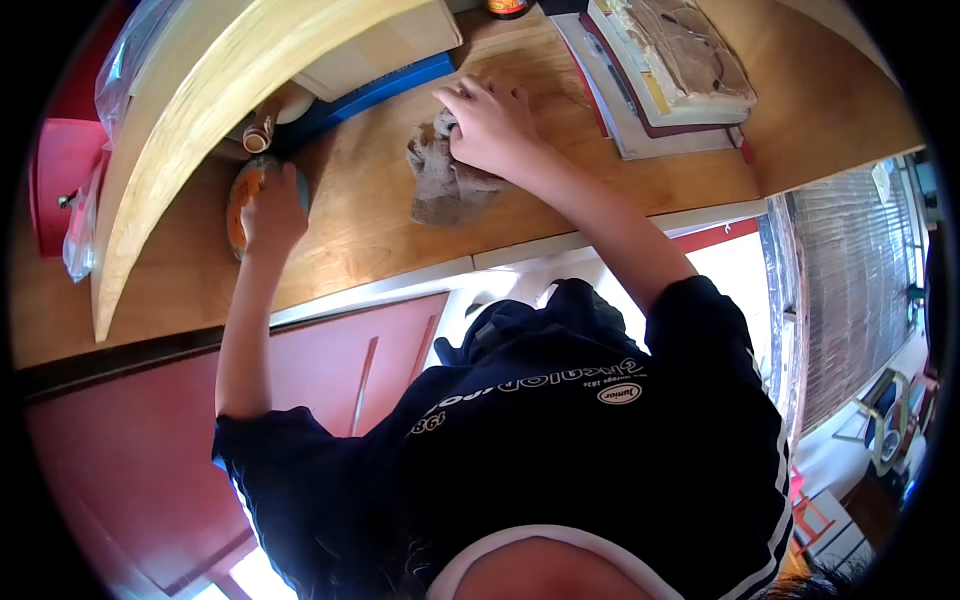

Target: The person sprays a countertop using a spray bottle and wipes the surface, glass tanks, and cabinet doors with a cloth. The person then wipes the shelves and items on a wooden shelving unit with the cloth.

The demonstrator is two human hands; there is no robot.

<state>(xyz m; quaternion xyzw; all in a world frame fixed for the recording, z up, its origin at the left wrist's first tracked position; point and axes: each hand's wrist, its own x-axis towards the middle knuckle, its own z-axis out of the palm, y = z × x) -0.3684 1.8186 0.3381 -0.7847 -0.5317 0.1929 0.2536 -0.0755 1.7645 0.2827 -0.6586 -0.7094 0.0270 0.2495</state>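
Note:
My left hand [275, 208] is closed at the edge of a round orange-and-grey object [238, 212], which lies on the wooden shelf surface beside a curved wooden panel. Its exact kind is unclear, since my fingers and the panel cover part of it. A crumpled grey-brown cloth [445, 185] rests on the same wooden surface, and my right hand [492, 128] is bunched over its upper right side, gripping it. Some of the cloth disappears beneath my palm.
A cardboard box [385, 50] and a blue flat item [370, 95] stand behind, near a brown cylindrical thing [258, 135]. Stacked books and notebooks [690, 75] sit to the right. The pale curved panel [170, 130] rises close to my left hand. Red cabinet doors [230, 440] are below.

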